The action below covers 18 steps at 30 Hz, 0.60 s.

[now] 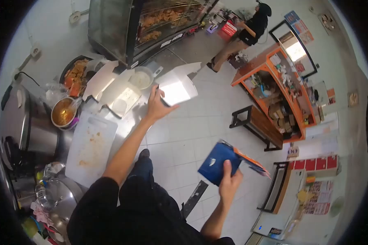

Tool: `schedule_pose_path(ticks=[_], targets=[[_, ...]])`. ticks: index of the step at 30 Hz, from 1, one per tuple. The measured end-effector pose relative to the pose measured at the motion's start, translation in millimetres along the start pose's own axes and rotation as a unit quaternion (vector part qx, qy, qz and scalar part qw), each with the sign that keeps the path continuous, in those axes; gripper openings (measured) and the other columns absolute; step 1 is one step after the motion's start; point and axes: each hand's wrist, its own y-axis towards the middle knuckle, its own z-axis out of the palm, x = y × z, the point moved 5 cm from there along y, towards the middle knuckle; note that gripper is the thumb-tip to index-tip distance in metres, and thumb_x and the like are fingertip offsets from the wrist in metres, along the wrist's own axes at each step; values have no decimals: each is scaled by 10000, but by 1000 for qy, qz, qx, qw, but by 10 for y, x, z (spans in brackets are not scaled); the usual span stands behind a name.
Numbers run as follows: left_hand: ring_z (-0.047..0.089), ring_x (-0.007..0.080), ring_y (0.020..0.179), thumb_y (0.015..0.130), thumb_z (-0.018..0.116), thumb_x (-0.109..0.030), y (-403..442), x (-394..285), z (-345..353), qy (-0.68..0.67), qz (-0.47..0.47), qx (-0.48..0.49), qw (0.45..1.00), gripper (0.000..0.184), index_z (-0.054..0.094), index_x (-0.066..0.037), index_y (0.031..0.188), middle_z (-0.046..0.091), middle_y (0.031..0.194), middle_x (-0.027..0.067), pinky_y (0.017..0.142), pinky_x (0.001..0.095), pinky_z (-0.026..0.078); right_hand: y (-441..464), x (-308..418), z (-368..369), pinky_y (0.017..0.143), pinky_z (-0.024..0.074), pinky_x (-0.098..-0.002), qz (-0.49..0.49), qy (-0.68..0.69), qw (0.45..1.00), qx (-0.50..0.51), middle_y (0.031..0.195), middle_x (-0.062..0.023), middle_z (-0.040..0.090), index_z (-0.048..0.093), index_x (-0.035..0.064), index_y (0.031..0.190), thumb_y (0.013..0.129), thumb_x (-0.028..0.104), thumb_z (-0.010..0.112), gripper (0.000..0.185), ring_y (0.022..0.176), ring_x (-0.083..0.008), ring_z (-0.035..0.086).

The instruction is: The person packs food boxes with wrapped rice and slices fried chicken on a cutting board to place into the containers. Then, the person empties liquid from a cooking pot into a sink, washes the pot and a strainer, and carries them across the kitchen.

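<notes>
My left hand [158,104] grips the near edge of an open white cardboard food box [176,90], holding it up at the edge of the steel table. In my right hand [230,181] is a dark blue cardboard box [216,162] with an orange-edged flap, held out over the floor with my thumb on its face. Another open carton [120,93] with a pale inside stands on the table, left of my left hand. Close behind it sits a clear round tub [141,77] with pale contents.
A stained white cutting board [92,143], a pot of orange sauce [63,113] and a tray of fried food [76,77] are on the left. A glass display warmer [159,24] stands behind. A person [251,28] stands farther back, near an orange shelf [274,87] and a wooden bench [261,126].
</notes>
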Motion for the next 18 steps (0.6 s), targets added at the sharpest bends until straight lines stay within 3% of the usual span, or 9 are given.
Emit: schedule_pose_path(ticks=[3, 7, 10, 11, 12, 13, 16, 17, 18], targets=[[491, 429, 1184, 594, 912, -408, 721, 617, 803, 24, -52, -53, 997, 653, 458, -40, 886, 407, 1341, 260, 964, 458, 438, 578, 106, 154, 858, 459, -367, -112, -30, 992, 39, 977, -153, 683, 620, -63, 1085, 943, 203, 630, 301, 891, -226, 613], [436, 460, 1260, 662, 876, -362, 1200, 1520, 1398, 156, -116, -6, 981, 758, 460, 7, 1177, 346, 1437, 285, 1031, 476, 407, 1326, 379, 431, 838, 455, -382, -130, -76, 978, 143, 949, -172, 675, 639, -53, 1015, 935, 176, 631, 243, 871, -271, 615], [451, 450, 1271, 703, 832, -357, 1386, 1880, 1531, 235, -351, 168, 891, 899, 371, -15, 1395, 383, 1449, 262, 1019, 505, 421, 2050, 110, 692, 794, 458, -385, -131, -94, 964, 211, 911, -179, 667, 644, -54, 960, 935, 160, 625, 217, 827, -274, 614], [470, 429, 1263, 692, 837, -356, 1400, 1800, 1530, 192, -323, 237, 896, 899, 387, -27, 1397, 439, 1411, 245, 1012, 504, 430, 2334, -24, 807, 763, 463, -383, -115, -85, 966, 217, 883, -180, 664, 645, -55, 935, 935, 153, 623, 210, 793, -272, 615], [488, 408, 1255, 680, 842, -355, 1336, 1676, 1532, 148, -292, 303, 895, 898, 403, -40, 1398, 495, 1373, 229, 1004, 502, 438, 2629, -25, 942, 537, 412, -326, -160, -34, 970, 180, 589, -88, 559, 611, -57, 797, 948, 194, 610, 293, 543, -131, 456], [504, 383, 1247, 658, 855, -359, 1299, 1271, 1459, 141, -189, 209, 949, 883, 441, -54, 1376, 561, 1308, 209, 1002, 486, 445, 2947, -67, 1107, 537, 412, -326, -168, -23, 966, 193, 589, -88, 559, 611, -57, 797, 948, 194, 610, 293, 543, -131, 456], [316, 410, 1396, 616, 877, -366, 1437, -38, 1444, -6, -45, 237, 970, 1011, 371, -85, 1444, 315, 1510, 241, 1114, 492, 335, 3807, -258, 1658, 451, 320, -302, -105, -28, 956, 273, 525, -41, 437, 607, -53, 764, 966, 222, 591, 342, 512, -76, 383], [269, 423, 1418, 597, 884, -368, 1497, -306, 1551, 0, -3, 260, 965, 1043, 356, -82, 1450, 257, 1543, 239, 1130, 509, 308, 4081, -386, 1882, 549, 465, -393, -102, -78, 930, 345, 683, -235, 626, 651, -66, 888, 984, 220, 537, 323, 584, -349, 631], [269, 423, 1418, 597, 884, -368, 1583, -339, 1729, 19, -17, 244, 969, 1043, 356, -82, 1450, 257, 1543, 239, 1130, 509, 308, 4279, -388, 2131, 553, 466, -414, -139, -31, 914, 381, 696, -250, 623, 641, -67, 894, 985, 217, 530, 318, 612, -395, 630]])
